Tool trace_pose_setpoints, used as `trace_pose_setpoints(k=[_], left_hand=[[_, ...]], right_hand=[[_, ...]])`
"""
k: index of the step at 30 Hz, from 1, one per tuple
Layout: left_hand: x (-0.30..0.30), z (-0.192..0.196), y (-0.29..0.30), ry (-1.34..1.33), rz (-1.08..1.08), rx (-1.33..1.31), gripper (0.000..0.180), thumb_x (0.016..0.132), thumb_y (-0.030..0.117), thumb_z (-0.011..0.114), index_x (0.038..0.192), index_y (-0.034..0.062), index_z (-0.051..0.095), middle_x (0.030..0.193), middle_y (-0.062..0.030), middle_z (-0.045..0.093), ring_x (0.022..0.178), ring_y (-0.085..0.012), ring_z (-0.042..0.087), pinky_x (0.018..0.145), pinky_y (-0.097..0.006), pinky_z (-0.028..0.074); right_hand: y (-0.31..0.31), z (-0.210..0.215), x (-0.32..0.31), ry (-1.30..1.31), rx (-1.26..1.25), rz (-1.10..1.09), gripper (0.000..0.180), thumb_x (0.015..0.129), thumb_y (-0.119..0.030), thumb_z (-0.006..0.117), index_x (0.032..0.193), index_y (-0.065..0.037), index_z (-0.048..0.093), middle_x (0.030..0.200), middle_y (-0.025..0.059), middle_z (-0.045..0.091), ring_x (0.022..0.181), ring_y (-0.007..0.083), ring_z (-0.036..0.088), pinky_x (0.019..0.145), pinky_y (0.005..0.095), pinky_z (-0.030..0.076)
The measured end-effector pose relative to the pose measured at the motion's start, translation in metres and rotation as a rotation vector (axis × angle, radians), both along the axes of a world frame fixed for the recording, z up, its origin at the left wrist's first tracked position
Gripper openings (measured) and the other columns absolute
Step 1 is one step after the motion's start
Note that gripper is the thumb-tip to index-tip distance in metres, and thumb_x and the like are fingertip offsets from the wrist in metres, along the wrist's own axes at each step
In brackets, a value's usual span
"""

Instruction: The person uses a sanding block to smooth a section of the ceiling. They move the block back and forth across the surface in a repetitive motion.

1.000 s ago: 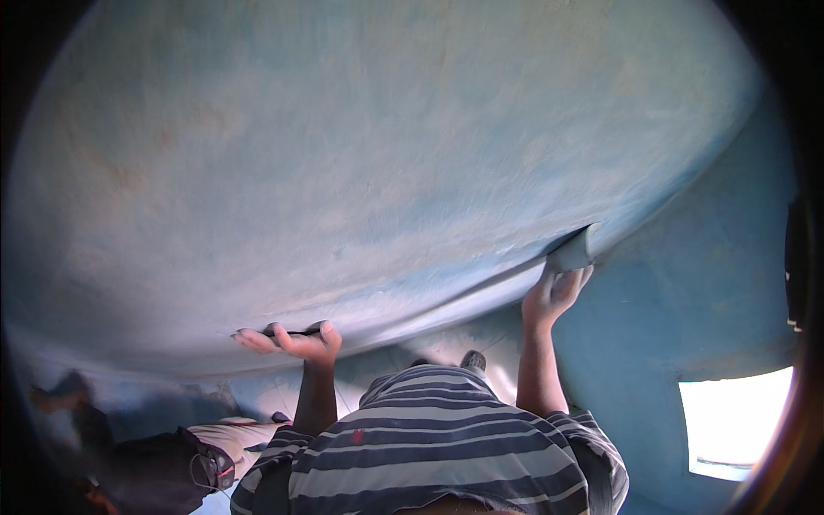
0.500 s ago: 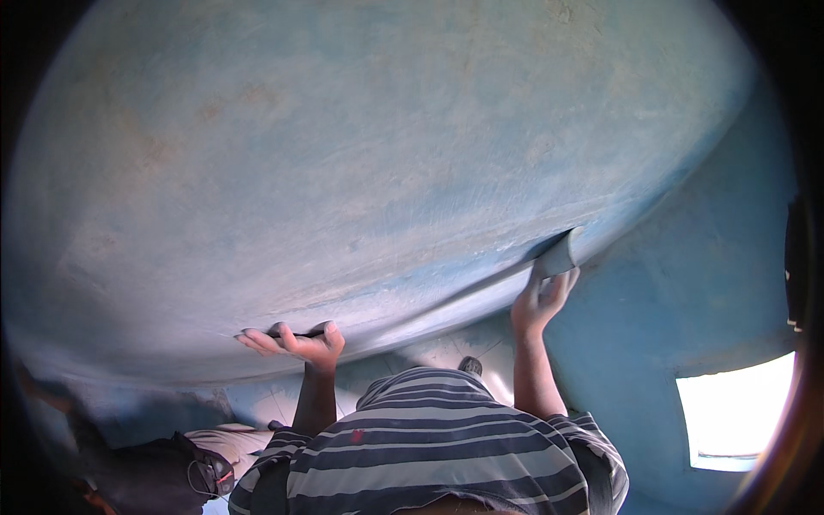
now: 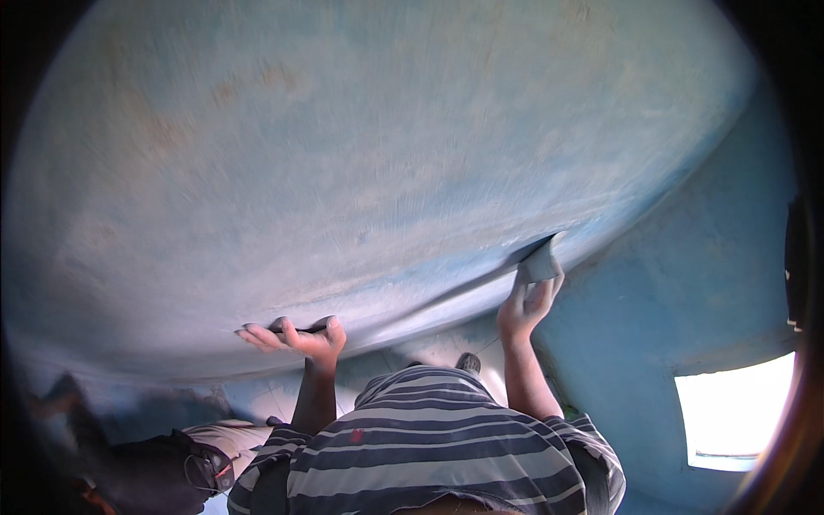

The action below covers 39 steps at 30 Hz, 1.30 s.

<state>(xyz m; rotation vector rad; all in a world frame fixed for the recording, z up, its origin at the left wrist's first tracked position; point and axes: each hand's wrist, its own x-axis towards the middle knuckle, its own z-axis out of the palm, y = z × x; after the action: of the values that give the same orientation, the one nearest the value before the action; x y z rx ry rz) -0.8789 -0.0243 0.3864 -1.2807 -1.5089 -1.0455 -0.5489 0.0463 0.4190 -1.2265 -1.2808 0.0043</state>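
Note:
A large wall [image 3: 369, 172], patchy pale blue and whitish with scuffed marks, fills the upper view. My right hand [image 3: 527, 305], its fingers whitish with dust, grips a bent grey sheet of sandpaper [image 3: 541, 263] and holds it against the wall's lower right part. The sheet's upper edge curls away from the hand, and a dark shadow lies beside it. To the left, my left hand [image 3: 300, 339] rests its spread fingertips at the wall, palm turned up, holding nothing that I can see.
A blue side wall [image 3: 652, 283] with a bright window opening [image 3: 738, 412] stands at right. Another person in dark clothing [image 3: 146, 468] is close by at lower left, one arm raised to the wall. Pale floor tiles [image 3: 403, 356] show below the wall.
My right hand and the sandpaper have slid a little left along the wall. My left hand has stayed nearly in place. The other person's raised arm has shifted.

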Motion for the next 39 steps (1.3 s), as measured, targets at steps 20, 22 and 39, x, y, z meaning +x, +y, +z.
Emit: trace_pose_setpoints(k=[20,22,39], left_hand=[[-0.004,-0.004,-0.004,0.011,0.025,-0.025,0.075,0.096,0.062,0.046,0.143,0.0043,0.037,0.162,-0.0351,0.015,0.147,-0.0635,0.012,0.109,-0.08,0.017],[-0.004,-0.005,-0.003,0.004,0.019,-0.021,0.075,0.096,0.062,0.045,0.144,0.0051,0.036,0.162,-0.0351,0.015,0.147,-0.0634,0.013,0.109,-0.08,0.017],[-0.002,-0.012,0.006,-0.075,-0.078,0.03,0.075,0.096,0.049,0.046,0.154,0.0064,0.025,0.163,-0.0357,0.01,0.149,-0.0596,0.006,0.111,-0.078,0.01]], right_hand=[[0.027,0.023,0.024,0.294,0.095,-0.018,0.026,0.096,0.005,0.058,0.122,0.003,0.06,0.113,0.0127,0.054,0.11,0.0276,0.055,0.097,0.0347,0.041],[0.029,0.02,0.023,0.325,0.112,-0.023,0.024,0.095,0.006,0.058,0.119,0.003,0.062,0.111,0.014,0.056,0.11,0.0306,0.055,0.098,0.0378,0.042],[0.037,0.031,0.061,-0.282,0.265,-0.206,0.023,0.093,0.006,0.057,0.116,0.004,0.059,0.114,0.0185,0.057,0.106,0.0351,0.056,0.096,0.0399,0.044]])
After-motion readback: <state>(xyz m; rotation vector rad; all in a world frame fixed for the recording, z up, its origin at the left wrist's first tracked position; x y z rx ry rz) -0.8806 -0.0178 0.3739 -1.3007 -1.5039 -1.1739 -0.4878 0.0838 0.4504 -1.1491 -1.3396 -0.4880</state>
